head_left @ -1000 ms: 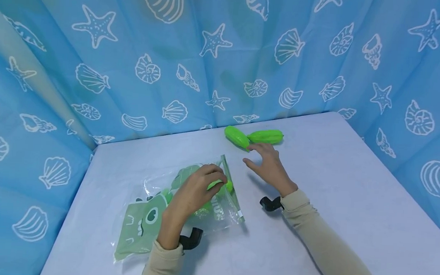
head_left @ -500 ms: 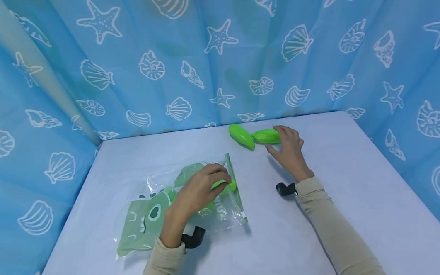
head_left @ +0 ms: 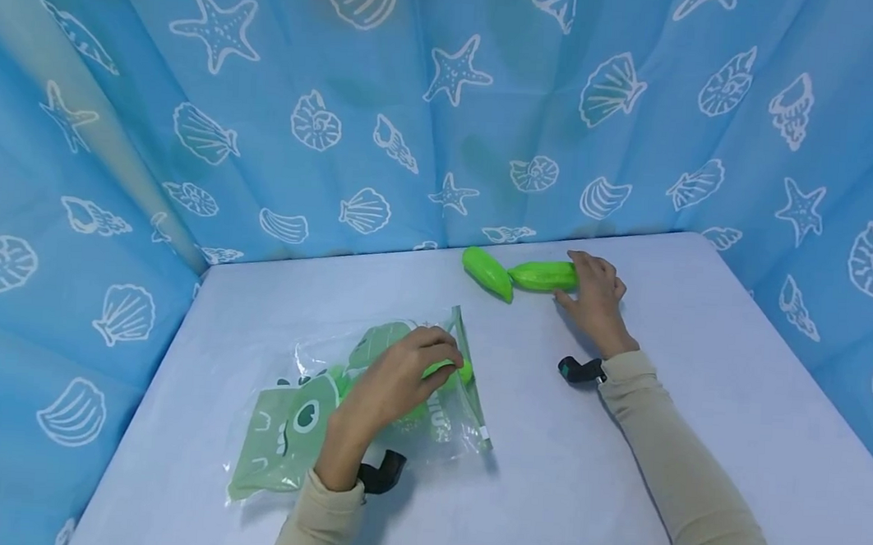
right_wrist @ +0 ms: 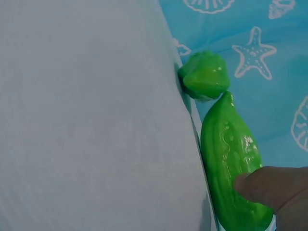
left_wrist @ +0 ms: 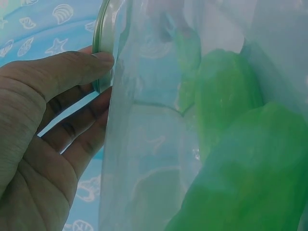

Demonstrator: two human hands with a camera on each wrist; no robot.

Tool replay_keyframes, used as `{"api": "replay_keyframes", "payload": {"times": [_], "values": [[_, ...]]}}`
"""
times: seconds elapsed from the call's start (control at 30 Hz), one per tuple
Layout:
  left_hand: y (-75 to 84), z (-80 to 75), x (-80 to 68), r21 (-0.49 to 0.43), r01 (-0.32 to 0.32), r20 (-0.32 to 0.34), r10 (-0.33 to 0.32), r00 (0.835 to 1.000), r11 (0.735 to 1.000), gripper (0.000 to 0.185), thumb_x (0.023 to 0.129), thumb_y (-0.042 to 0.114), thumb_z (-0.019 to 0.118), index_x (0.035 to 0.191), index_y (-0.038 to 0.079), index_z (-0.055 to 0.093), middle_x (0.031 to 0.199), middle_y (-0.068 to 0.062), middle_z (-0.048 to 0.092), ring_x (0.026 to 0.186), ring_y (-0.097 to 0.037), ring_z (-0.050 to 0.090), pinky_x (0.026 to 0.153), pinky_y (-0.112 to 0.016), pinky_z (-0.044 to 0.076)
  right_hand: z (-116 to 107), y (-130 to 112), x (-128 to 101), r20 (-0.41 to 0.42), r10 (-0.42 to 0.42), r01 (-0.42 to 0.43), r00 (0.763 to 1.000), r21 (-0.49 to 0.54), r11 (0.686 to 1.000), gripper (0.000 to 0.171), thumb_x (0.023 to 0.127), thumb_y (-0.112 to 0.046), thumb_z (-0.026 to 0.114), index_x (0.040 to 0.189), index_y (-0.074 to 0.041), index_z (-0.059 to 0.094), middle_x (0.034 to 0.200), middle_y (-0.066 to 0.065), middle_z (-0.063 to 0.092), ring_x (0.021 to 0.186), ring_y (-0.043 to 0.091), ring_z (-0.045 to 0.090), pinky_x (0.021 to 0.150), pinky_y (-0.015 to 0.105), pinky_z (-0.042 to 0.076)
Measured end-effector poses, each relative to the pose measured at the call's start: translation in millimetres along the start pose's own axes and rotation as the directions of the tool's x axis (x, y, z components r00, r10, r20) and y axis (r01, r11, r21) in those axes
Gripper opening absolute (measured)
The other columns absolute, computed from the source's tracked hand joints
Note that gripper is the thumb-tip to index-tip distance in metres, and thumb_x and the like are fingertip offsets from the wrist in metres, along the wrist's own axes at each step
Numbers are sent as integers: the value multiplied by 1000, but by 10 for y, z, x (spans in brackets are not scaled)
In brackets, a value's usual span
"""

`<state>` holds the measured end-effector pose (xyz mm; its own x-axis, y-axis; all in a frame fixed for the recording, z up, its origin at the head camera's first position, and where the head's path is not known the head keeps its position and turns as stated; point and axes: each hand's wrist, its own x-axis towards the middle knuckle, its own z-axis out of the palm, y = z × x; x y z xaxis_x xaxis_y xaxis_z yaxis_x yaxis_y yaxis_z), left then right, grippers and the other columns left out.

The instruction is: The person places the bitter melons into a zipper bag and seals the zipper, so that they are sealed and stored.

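Observation:
My left hand [head_left: 394, 377] pinches the open edge of a clear zip bag [head_left: 280, 437] printed with a green cartoon monster. In the left wrist view the thumb lies on the green zip strip [left_wrist: 101, 41], fingers behind it. Several shiny green gourd-shaped pieces [left_wrist: 250, 178] show through the plastic. At the back of the table my right hand [head_left: 599, 302] holds the right end of a ridged green gourd [head_left: 543, 276], thumb on its near side and fingers over its far side. A second green gourd [head_left: 488, 274] lies against its pointed left tip.
A white-covered table [head_left: 544, 476] carries everything. Behind it and along both sides hangs a blue curtain [head_left: 388, 72] with white shells and starfish. Black camera mounts [head_left: 383, 472] stick out from both wrists.
My right hand has moved right, from near the left gourd to the right gourd's end, and its fingers have come down around it. The left hand stays at the bag's edge.

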<state>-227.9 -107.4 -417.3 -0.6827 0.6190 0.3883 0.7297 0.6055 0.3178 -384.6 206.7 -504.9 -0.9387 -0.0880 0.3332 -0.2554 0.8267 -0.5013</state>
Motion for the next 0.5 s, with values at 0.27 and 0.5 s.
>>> {"api": "replay_keyframes", "payload": {"times": [0.27,0.5], "values": [[-8,-6,28,-8,-11,14,11,1000,1000,15,83,9,68,94,19,68,103,7,58,97,-6,52,81,-18,45,56,99,23,13,24,-24,1000,25,999,70,83,-24,69,141,-8,33,142,16,32,130,38,18,94,59,15],[-12,10,1,-12,-9,19,9,1000,1000,15,83,9,68,94,20,67,103,7,57,97,-7,52,80,-18,45,82,189,0,4,32,-32,999,73,997,63,84,-28,67,138,-11,39,139,13,38,130,34,22,96,57,14]]}}
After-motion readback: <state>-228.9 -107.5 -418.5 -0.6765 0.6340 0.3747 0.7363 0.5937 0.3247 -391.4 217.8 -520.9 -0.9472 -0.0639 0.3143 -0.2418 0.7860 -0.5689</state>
